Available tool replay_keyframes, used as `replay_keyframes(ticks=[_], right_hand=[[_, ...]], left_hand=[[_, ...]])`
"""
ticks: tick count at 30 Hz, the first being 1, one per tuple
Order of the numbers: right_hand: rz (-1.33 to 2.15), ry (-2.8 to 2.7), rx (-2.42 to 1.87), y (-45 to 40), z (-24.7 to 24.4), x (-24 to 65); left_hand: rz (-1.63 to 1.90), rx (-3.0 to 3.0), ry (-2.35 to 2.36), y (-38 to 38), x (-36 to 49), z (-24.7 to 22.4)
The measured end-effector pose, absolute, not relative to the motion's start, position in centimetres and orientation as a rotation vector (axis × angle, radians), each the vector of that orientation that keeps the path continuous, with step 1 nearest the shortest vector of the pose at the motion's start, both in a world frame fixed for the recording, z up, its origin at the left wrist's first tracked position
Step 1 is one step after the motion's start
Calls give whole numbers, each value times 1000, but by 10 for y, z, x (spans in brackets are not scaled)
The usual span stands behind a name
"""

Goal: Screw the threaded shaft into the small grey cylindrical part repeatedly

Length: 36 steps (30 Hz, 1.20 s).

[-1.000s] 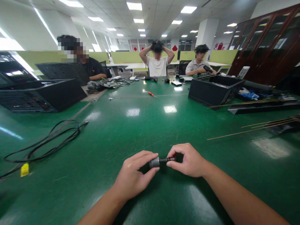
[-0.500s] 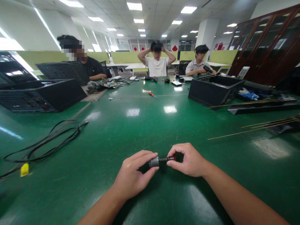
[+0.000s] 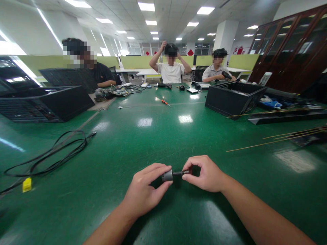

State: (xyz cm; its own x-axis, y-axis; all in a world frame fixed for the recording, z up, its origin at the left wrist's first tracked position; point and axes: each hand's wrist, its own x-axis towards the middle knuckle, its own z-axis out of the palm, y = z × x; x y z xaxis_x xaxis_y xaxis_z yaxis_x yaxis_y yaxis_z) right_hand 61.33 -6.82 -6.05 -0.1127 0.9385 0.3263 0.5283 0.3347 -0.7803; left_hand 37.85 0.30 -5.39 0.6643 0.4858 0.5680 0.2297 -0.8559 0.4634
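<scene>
Left hand [image 3: 146,192]: thumb and fingers part-closed around a grey metal cylinder [image 3: 167,176]. Right hand [image 3: 205,174]: thumb and forefinger pinched on the spring-like end of a thin dark shaft [image 3: 177,173], which runs from the cylinder's right side. The piece lies roughly level between the hands, over the near middle of the green table [image 3: 163,139]; whether it touches the surface, cannot tell.

Left side: looped black cable [image 3: 60,156] with a yellow tag [image 3: 27,184]; beyond it, a black computer case [image 3: 48,103]. Far middle: orange screwdriver [image 3: 165,102]. Right: second, open-topped case [image 3: 233,98], thin yellowish rods [image 3: 258,146] nearer. Across the table, three people; the middle one [image 3: 170,72] has both hands raised to the head.
</scene>
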Motion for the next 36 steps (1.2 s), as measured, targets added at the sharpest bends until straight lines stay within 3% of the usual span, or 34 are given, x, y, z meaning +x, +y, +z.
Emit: replay_keyframes(ticks=[36], right_hand=[[597, -1767, -1335, -68, -57, 617]], left_hand=[[1043, 2543, 579, 6, 377, -53]])
